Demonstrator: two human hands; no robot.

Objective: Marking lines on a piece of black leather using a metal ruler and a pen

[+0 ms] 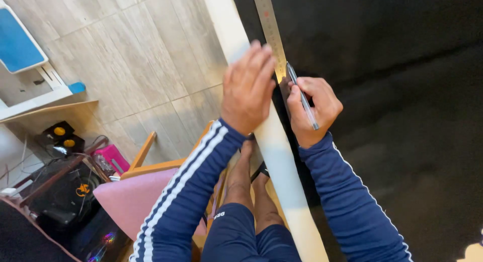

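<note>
The left hand (247, 88) presses flat on the long steel ruler (269, 28), fingers extended; the right hand (313, 111) grips a slim silver pen (302, 97) against its edge. Uneven pressure could let the ruler pivot on the black sheet (382, 91), skewing the line

Daylight is bright and even over the left of the frame; the right side falls dark. Focus is fairly sharp, with wide-angle bending towards the edges.

Single head-worn view, looking steeply down, close over table edge (274, 141), tiled floor (141, 56) beyond
</note>
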